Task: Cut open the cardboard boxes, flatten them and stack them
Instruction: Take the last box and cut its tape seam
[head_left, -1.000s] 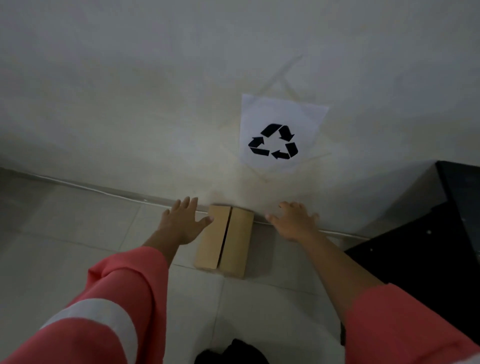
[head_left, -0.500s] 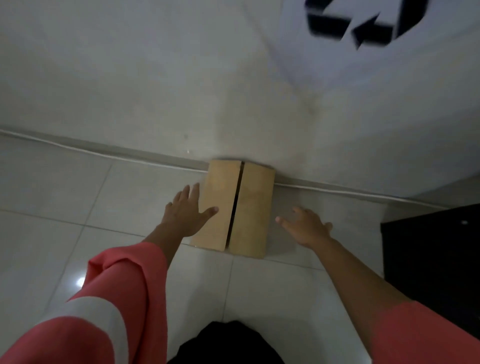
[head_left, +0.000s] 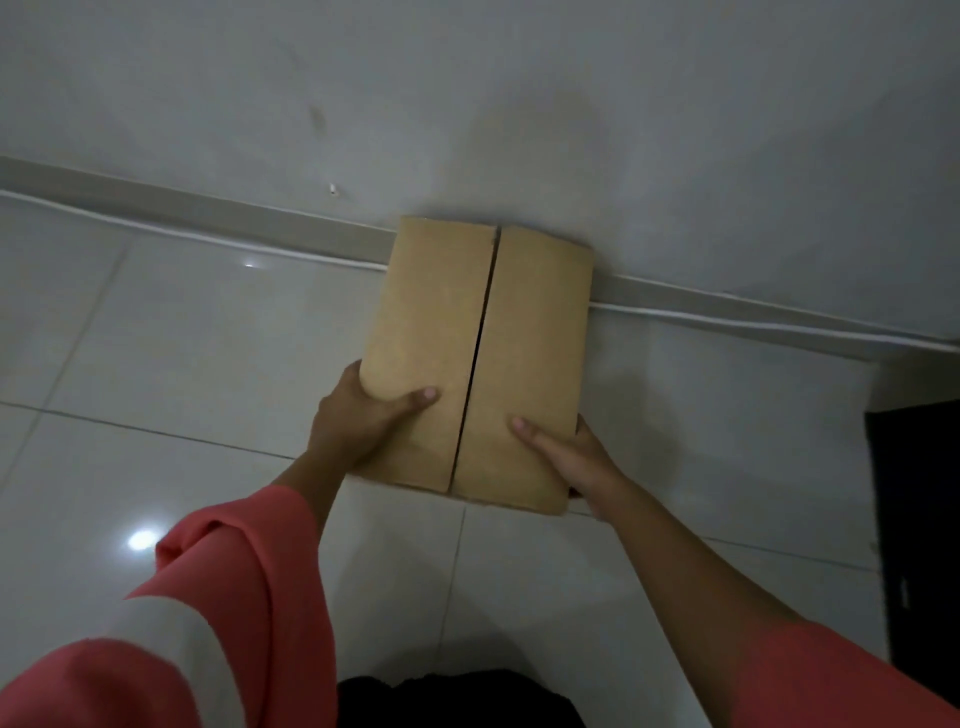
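Gripping cardboard box (head_left: 480, 358) near end: left hand (head_left: 358, 421), right hand (head_left: 574, 457) (long axis toward wall (head_left: 467, 104)).

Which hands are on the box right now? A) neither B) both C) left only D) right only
B: the left hand and right hand each grip a near corner of the box, thumbs on top.

text: none readable | box (head_left: 483, 358): plain, unprinted flaps | wall (head_left: 467, 104): bare | sleeves: no lettering
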